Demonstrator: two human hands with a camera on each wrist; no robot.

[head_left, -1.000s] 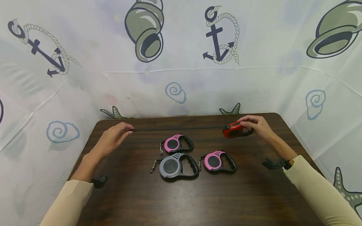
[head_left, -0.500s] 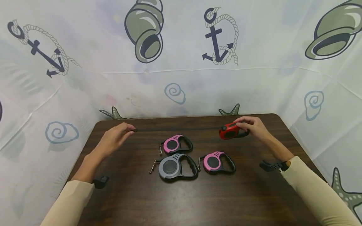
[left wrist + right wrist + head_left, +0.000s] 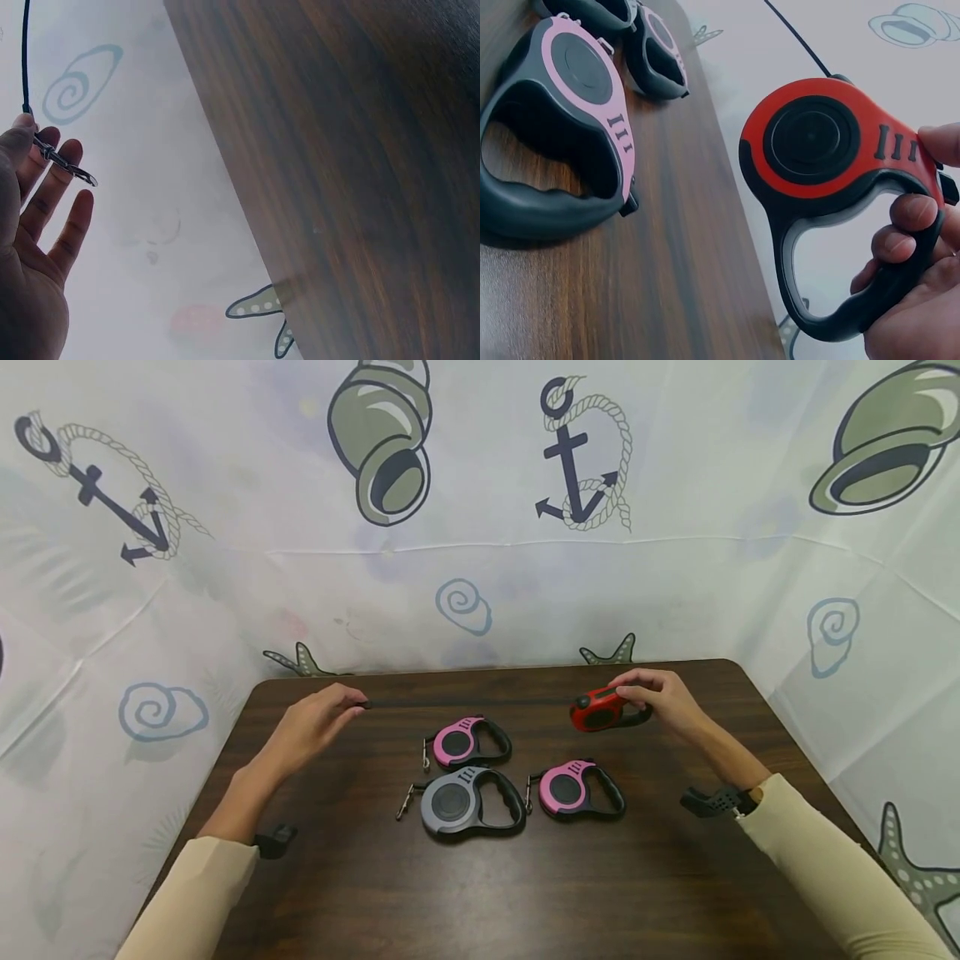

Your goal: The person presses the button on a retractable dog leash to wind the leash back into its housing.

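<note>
Near the far right corner of the counter (image 3: pixel 675 893), the right hand (image 3: pixel 663 700) grips the red leash reel (image 3: pixel 597 710) by its black handle, fingers curled through the loop, thumb up top by the lock button. Reel sits just above the counter surface. Near the far left corner, the left hand (image 3: pixel 311 727) pinches the metal clip (image 3: pixel 66 163) at the cord's end between thumb and fingertips; other fingers loosely spread. The black cord (image 3: pixel 472 702) runs level between the two hands, along the far edge, looks taut.

Judgement on the step: looks like a cord extend/retract check. To do it well:
- keep the cord straight and level, no drag over the other reels
- keep the clip pinched until the cord is fully wound in, so it doesn't whip
- bring the hands together gradually, let the spring take up slack
- thumb clear of the lock unless a stop is wanted

Other reels on the counter, mid area: pink reel (image 3: pixel 467 743) toward the far side, grey reel (image 3: pixel 468 802) just in front of it, second pink reel (image 3: pixel 577 789) to the right of the grey one. All lie flat, clips pointing left.

Writing: none legible. Red reel shows only three raised bars by the handle, same on the pink ones. No brand visible.
</note>
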